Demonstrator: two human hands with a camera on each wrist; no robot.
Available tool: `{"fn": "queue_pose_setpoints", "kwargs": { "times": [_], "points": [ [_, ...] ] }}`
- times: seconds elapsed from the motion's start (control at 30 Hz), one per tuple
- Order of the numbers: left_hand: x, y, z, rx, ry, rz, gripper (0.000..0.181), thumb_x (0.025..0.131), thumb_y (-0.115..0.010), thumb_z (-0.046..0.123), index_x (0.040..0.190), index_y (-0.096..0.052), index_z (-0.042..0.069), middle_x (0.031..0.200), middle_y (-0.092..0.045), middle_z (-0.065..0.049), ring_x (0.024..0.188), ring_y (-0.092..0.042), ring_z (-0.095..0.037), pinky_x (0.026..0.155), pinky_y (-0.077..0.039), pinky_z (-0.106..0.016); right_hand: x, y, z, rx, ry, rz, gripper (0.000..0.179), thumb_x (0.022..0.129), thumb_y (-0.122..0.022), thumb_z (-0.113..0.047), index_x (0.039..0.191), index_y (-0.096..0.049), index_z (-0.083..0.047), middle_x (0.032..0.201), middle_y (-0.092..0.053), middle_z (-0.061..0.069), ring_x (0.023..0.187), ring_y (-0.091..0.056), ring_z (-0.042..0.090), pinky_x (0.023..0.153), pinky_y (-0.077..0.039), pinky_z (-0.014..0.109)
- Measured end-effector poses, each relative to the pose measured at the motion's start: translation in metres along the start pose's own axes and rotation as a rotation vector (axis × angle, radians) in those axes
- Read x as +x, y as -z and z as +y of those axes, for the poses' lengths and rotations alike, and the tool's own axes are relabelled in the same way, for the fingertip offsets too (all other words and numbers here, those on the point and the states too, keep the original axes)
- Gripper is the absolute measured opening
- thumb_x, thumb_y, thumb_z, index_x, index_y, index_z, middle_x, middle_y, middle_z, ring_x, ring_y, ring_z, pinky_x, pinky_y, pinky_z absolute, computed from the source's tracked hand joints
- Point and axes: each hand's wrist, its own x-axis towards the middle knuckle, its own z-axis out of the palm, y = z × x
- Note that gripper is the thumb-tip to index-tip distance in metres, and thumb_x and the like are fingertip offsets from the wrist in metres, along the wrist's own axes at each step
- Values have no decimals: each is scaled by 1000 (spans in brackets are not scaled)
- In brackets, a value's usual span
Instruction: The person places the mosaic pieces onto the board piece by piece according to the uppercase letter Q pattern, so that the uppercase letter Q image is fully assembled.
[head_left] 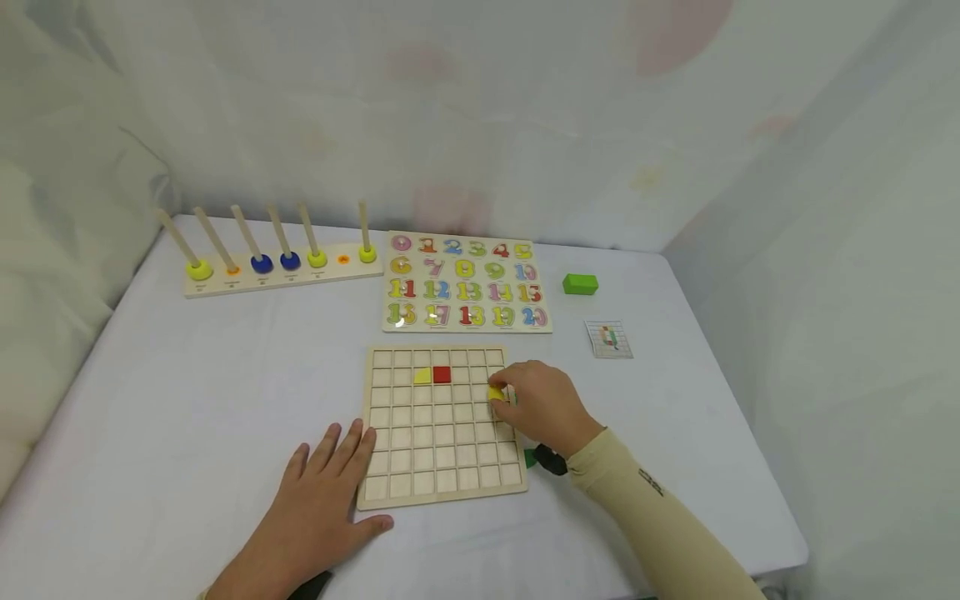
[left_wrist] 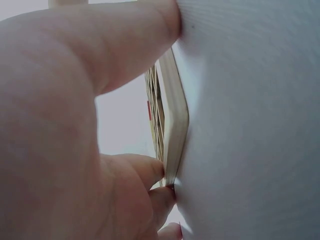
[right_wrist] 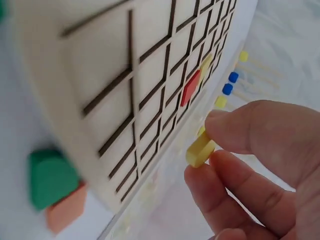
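Your right hand (head_left: 547, 404) pinches a held yellow tile (head_left: 496, 392) between the thumb and the fingertips. The fingers are parted only by the tile itself. The tile is positioned over the right side of the grid board (head_left: 423, 437); the right wrist view shows it raised off the cells.

Your left hand (head_left: 318, 508) lies on the desk (head_left: 187, 400) with the fingers straight and spread, holding nothing. Its fingertips touch the left edge of the grid board, and the thumb rests near the front left corner.

In the second row from the back of the board, the third cell from the left contains a seated yellow tile (head_left: 422, 376). A red tile (head_left: 442, 375) occupies the cell immediately to its right. Beside the board's right edge, the right wrist view shows a green tile (right_wrist: 52, 177) and an orange tile (right_wrist: 67, 207).

Behind the board you have a number puzzle (head_left: 467, 283), with a peg stand (head_left: 225, 285) to its left. To the puzzle's right are a green block (head_left: 581, 284) and, nearer you, a pattern card (head_left: 608, 339).
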Motion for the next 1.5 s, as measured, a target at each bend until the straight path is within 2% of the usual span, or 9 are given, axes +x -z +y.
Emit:
{"fn": "queue_pose_setpoints", "kwargs": {
  "times": [0.23, 0.37, 0.6, 0.8, 0.97, 1.13, 1.27, 1.5],
  "points": [
    [0, -1, -2, -19, 6, 2, 118, 82, -79, 71, 167, -34, 3, 172, -29, -18, 157, -23, -47, 118, -18, -74, 34, -13, -4, 20, 33, -55, 13, 93, -84, -24, 106, -84, -19, 104, -79, -7, 99, -70, 14, 76, -60, 32],
    [-1, 2, -1, -25, 12, -20, 118, 83, -78, 73, 167, -33, 3, 173, -28, -18, 158, -22, -47, 118, -18, -75, 47, -19, -2, 25, 58, -88, 8, 94, -83, -24, 101, -84, -21, 100, -78, -9, 98, -68, 12, 78, -58, 31],
    [-1, 4, 1, -30, 15, -32, 118, 83, -78, 73, 168, -32, 4, 173, -28, -18, 158, -21, -47, 119, -17, -74, 59, -23, -3, 5, 66, -152, 9, 96, -83, -26, 104, -86, -21, 107, -79, -9, 105, -70, 15, 82, -59, 31],
    [1, 2, 0, -16, 14, -25, 118, 82, -79, 72, 167, -34, 4, 172, -29, -18, 158, -22, -47, 118, -18, -74, 64, -26, -3, 19, 111, -140, 10, 96, -84, -29, 102, -87, -21, 108, -78, -8, 102, -71, 15, 77, -59, 29],
    [0, 0, 0, 2, 14, -16, 117, 82, -78, 73, 167, -35, 4, 172, -31, -18, 157, -23, -47, 118, -20, -75, 66, -30, -4, 23, 113, -136, 9, 96, -84, -30, 101, -88, -22, 104, -76, -9, 99, -71, 13, 74, -58, 27],
    [1, -1, -1, 0, 20, -10, 118, 81, -79, 73, 167, -35, 4, 172, -30, -18, 158, -23, -47, 118, -19, -74, 63, -30, -3, 49, 66, -173, 16, 102, -76, -34, 106, -87, -23, 108, -75, -9, 102, -70, 12, 78, -59, 30],
    [0, -2, -1, -1, 11, 3, 118, 81, -79, 73, 166, -36, 4, 172, -30, -18, 157, -24, -47, 117, -20, -74, 52, -28, 1, 97, 19, -162, 20, 104, -70, -33, 111, -85, -22, 114, -76, -8, 112, -69, 14, 87, -60, 34],
    [0, -3, -2, -11, 11, 12, 119, 80, -80, 72, 167, -35, 4, 172, -31, -18, 157, -24, -47, 117, -19, -74, 24, -17, 12, 125, -47, -141, 19, 103, -72, -30, 111, -85, -19, 110, -76, -8, 106, -70, 15, 89, -59, 36]
  ]
}}
